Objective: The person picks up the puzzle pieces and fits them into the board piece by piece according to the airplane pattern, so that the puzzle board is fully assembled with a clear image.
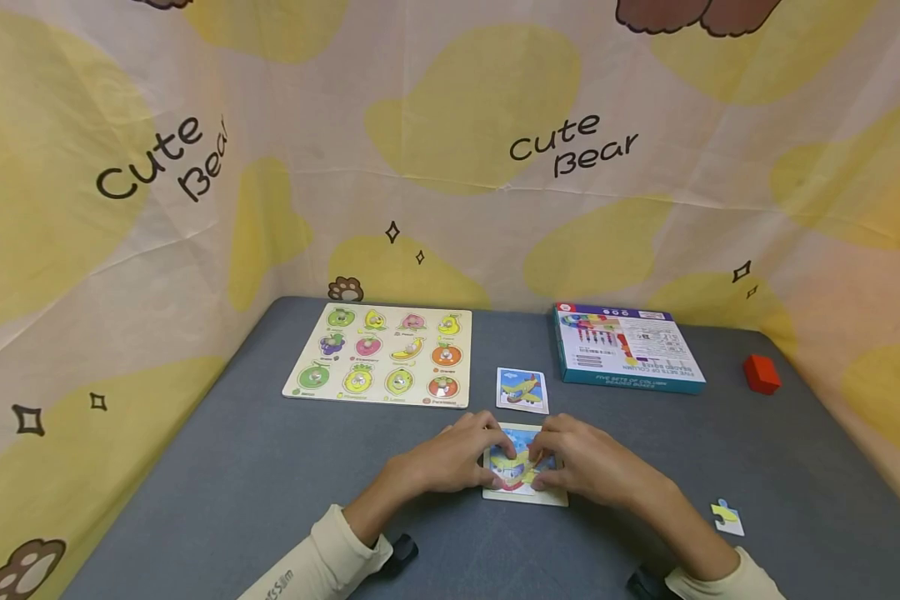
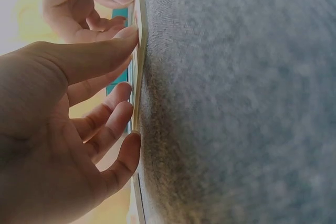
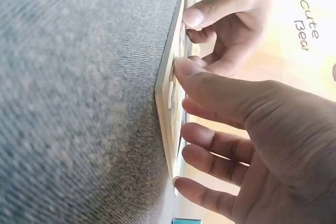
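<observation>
A small jigsaw puzzle [image 1: 521, 497] with a yellow airplane picture lies in its pale tray on the table, between both hands. My left hand [image 1: 461, 454] rests its thumb and index fingertip on the puzzle's left part, other fingers loosely bent at the tray's edge. From the right, my right hand [image 1: 596, 461] pinches a puzzle piece [image 3: 171, 95] between thumb and index finger; its edge stands slightly above the tray rim. The fingers cover much of the picture. Just beyond the tray lies an airplane picture card [image 1: 522, 390].
A loose puzzle piece [image 1: 727, 517] lies at the right front. Farther back are a fruit picture board [image 1: 378, 354] on the left, a flat box [image 1: 630, 348] on the right and a red block [image 1: 762, 374] near the right edge. A printed cloth [image 1: 450, 167] surrounds the table.
</observation>
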The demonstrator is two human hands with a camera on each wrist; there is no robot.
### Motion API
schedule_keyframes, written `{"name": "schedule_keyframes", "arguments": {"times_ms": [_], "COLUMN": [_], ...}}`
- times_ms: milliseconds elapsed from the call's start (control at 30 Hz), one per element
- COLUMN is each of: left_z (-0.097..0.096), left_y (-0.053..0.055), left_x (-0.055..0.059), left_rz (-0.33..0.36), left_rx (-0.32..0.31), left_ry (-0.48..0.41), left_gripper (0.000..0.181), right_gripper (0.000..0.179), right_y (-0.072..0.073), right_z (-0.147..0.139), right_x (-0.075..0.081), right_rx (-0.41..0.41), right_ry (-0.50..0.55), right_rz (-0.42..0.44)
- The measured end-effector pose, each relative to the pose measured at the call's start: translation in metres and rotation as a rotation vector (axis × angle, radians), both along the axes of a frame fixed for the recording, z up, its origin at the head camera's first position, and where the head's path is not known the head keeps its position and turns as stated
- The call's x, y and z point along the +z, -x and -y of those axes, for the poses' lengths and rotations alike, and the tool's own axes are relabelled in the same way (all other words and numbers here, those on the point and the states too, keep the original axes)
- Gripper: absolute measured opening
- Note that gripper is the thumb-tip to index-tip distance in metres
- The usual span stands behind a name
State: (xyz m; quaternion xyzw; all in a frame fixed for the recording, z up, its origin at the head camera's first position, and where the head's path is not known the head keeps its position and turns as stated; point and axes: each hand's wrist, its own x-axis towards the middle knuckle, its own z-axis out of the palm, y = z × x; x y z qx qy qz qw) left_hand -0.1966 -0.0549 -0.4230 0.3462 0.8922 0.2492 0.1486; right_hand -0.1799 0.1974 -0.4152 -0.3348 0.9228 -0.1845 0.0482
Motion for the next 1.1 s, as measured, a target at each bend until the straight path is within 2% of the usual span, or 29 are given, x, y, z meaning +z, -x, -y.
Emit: {"name": "schedule_keyframes", "arguments": {"times_ms": [167, 400, 500, 767, 933, 1100], "left_z": [-0.001, -0.004, -0.004, -0.005, -0.005, -0.005], "left_y": [0.000, 0.000, 0.000, -0.001, -0.001, -0.001], "left_x": [0.000, 0.000, -0.001, 0.000, 0.000, -0.001], "left_rz": [0.000, -0.028, -0.034, 0.005, 0.016, 0.022], "left_rx": [-0.027, -0.151, -0.184, -0.177, -0.170, -0.152], "left_ry": [-0.007, -0.024, -0.021, -0.015, -0.004, -0.013], "left_gripper": [0.027, 0.028, 0.027, 0.029, 0.029, 0.027], "right_gripper": [0.022, 0.025, 0.025, 0.027, 0.034, 0.039], "right_y": [0.001, 0.001, 0.001, 0.001, -0.004, -0.015], "right_z": [-0.001, 0.001, 0.000, -0.015, -0.044, -0.082], "right_x": [-0.001, -0.002, -0.002, 0.002, 0.006, 0.007], "right_rx": [-0.039, -0.085, -0.091, -0.091, -0.173, -0.250], "right_ry": [0.012, -0.001, 0.004, 0.002, -0.024, -0.029], "right_rz": [-0.002, 0.000, 0.012, 0.079, 0.122, 0.133]}}
